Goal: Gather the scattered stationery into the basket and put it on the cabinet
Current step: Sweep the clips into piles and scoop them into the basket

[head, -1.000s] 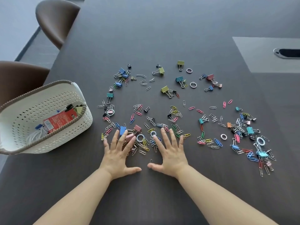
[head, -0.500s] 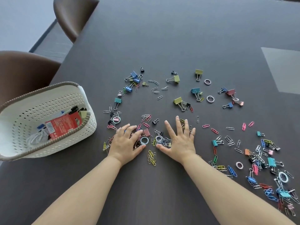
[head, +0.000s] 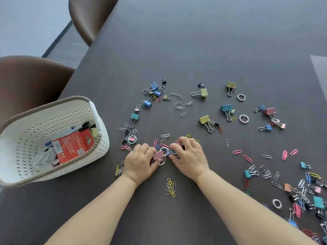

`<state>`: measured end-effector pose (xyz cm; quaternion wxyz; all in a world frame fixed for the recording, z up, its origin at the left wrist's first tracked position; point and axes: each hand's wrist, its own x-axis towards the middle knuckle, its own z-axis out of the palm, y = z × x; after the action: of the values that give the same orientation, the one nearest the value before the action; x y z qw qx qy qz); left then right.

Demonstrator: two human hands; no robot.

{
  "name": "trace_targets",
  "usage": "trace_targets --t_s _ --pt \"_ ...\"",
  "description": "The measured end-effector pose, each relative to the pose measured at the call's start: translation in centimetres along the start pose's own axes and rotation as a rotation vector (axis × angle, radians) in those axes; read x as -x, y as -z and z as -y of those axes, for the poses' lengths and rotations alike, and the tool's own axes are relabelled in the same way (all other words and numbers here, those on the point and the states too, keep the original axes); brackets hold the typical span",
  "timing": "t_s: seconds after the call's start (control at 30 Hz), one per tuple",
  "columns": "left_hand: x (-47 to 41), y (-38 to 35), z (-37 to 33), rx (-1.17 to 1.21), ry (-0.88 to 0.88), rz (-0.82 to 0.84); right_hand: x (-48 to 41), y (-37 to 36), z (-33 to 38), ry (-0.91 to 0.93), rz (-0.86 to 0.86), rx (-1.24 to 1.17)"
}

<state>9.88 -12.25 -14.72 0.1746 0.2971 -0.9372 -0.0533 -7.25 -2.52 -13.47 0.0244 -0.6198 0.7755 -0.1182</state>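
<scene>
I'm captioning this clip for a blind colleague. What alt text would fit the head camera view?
Two bare hands, left hand and right hand, cup a small heap of clips together on a dark table. Many more paper clips and binder clips lie scattered beyond and to the right. A white perforated basket at left already holds pens and a red packet.

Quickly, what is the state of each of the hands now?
Left hand: closed on a heap of clips, pink binder clip at its fingertips.
Right hand: closed on the same clips.
</scene>
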Motion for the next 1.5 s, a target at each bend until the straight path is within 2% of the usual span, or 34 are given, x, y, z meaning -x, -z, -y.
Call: trace_targets --t_s 0.2,0.3,0.47,0.57,0.7,0.83,0.97,1.1,1.2,1.33,1.5 --pt "-0.1 0.7 -0.1 -0.048 0.026 0.03 1.0 0.8 0.6 -0.036 -0.012 0.007" --pt "-0.7 2.0 -0.2 -0.023 0.039 0.059 1.4 1.4 0.4 -0.046 0.052 0.022" --pt "-1.3 5.1 -0.3 0.016 0.057 0.004 1.9 3.5 0.9 -0.209 0.154 -0.098" --pt "-1.4 7.6 -0.4 0.046 0.041 -0.046 1.2 5.9 2.9 -0.244 0.104 -0.207" --pt "-1.4 12.8 0.4 0.033 0.025 -0.155 -1.0 9.2 6.3 -0.228 0.017 -0.349" --pt "-0.5 18.1 4.2 -0.052 0.144 -0.219 -3.6 11.7 10.5 -0.157 -0.064 -0.422" --pt "1.3 20.5 9.4 -0.036 0.375 -0.112 -5.6 12.4 15.0 -0.109 -0.108 -0.461" --pt "3.0 20.5 12.8 0.067 0.503 0.008 -6.9 12.4 19.0 -0.058 -0.115 -0.487" --pt "3.9 20.8 14.5 0.074 0.515 0.061 -7.9 12.2 21.1 -0.022 -0.117 -0.482" --pt "5.0 22.2 16.0 0.025 0.532 -0.012 -9.3 11.6 23.6 0.032 -0.094 -0.503" --pt "6.2 22.7 17.5 0.031 0.459 -0.015 -11.1 10.1 26.3 0.095 -0.001 -0.445"
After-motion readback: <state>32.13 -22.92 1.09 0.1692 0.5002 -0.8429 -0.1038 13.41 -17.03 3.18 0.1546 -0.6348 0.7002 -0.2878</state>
